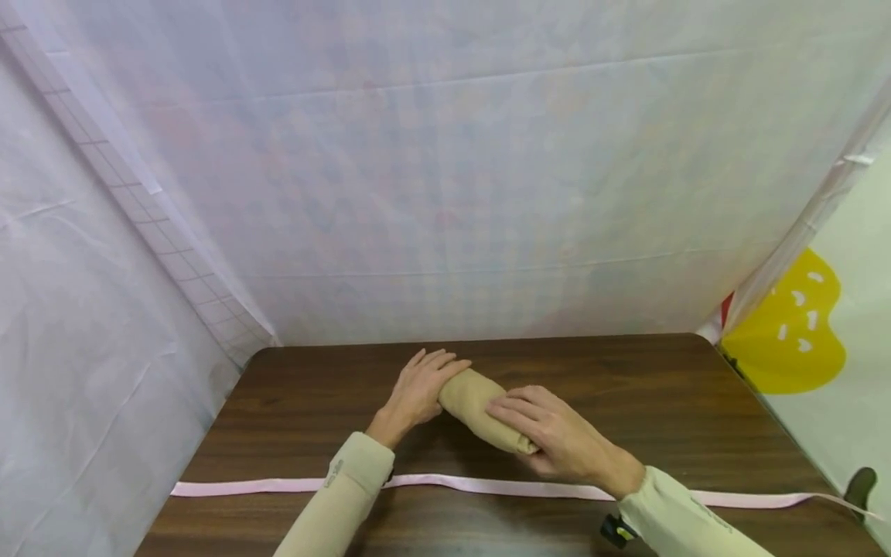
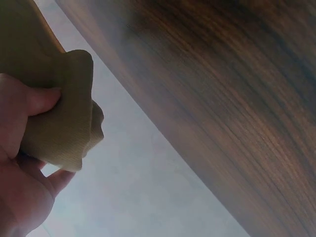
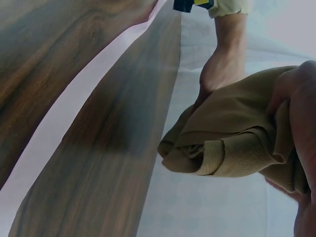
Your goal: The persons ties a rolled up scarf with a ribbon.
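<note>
A khaki cloth [image 1: 480,406], rolled into a thick bundle, is held slantwise over the dark table between both hands. At its far left end is my left hand [image 1: 418,391]; in the left wrist view the thumb [image 2: 43,100] lies on the fabric and fingers show beneath it. The right hand [image 1: 557,433] grips the near right end, fingers bent over the top. Loose folded layers of the cloth [image 3: 232,118] show at that end in the right wrist view, beside the right hand [image 3: 302,113].
A pale pink ribbon [image 1: 487,486] runs across the brown wooden table [image 1: 313,410], passing under both forearms. White sheeting [image 1: 445,193] hangs behind the table's far edge and along the left. A yellow shape [image 1: 793,340] is on the right-hand sheet.
</note>
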The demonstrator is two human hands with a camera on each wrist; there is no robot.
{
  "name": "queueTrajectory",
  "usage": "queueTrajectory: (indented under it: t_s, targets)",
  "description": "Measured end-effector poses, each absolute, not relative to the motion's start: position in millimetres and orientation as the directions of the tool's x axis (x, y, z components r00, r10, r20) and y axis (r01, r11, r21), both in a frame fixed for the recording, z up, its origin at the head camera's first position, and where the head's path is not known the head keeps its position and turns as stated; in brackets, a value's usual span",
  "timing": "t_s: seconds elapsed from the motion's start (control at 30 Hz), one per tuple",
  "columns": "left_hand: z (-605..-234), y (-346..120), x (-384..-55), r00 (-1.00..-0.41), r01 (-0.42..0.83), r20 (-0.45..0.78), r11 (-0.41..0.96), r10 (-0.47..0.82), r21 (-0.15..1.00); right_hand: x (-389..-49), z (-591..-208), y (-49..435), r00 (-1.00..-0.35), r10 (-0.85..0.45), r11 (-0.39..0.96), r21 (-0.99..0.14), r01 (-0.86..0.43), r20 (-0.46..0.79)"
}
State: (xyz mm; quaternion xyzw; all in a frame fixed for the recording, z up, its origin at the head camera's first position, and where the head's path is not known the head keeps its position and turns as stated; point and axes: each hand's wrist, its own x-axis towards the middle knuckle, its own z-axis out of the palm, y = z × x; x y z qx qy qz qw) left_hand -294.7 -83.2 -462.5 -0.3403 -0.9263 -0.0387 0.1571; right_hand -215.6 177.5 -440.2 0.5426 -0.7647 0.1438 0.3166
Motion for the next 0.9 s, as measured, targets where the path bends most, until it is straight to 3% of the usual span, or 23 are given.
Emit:
queueTrajectory:
  t_s: [0.13, 0.37, 0.9]
  targets:
    - [-461.8, -82.0, -293.1, -0.689, 0.670, 0.331, 0.740, 0.645, -0.049, -209.6, -439.5, 174.3, -0.186, -0.764, 0.322, 0.116, -0.940, 0.617]
    - [-459.3, -78.8, -290.9, -0.639, 0.718, 0.356, 0.695, 0.682, -0.045, -195.0, -435.4, 170.7, -0.206, -0.813, 0.326, 0.133, -0.936, 0.545]
    - [-460.2, -68.0, -289.8, -0.540, 0.782, 0.382, 0.615, 0.750, -0.100, -168.5, -434.9, 163.0, -0.193, -0.825, 0.330, 0.176, -0.928, 0.531]
